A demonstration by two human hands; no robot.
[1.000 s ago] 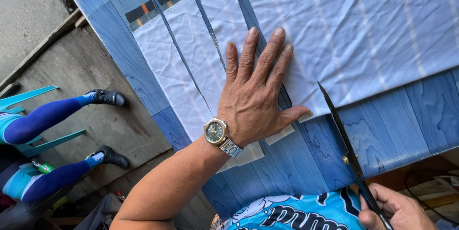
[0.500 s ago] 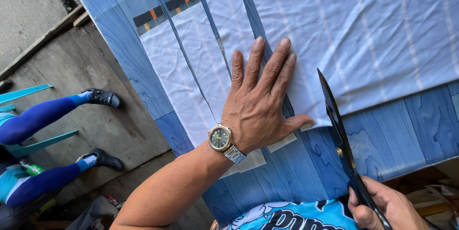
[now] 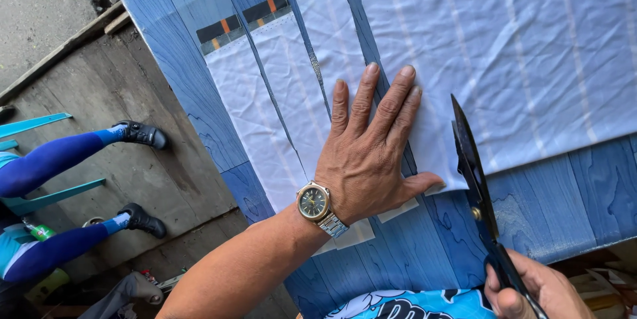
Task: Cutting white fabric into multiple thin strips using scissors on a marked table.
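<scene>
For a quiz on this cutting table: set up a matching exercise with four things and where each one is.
Things:
1. left hand
2. scissors
3. wristwatch
4. black shoes

Places:
A. on the concrete floor beside the table
B. flat on the white cloth
C. at the cloth's near edge, in the right hand
D. round the left wrist

Pairs: 1-B, 2-C, 3-D, 4-A

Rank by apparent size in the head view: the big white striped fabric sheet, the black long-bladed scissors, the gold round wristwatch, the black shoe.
1. White striped fabric sheet, by far.
2. Black long-bladed scissors.
3. Black shoe, though it lies farther from the camera.
4. Gold round wristwatch, smallest.
</scene>
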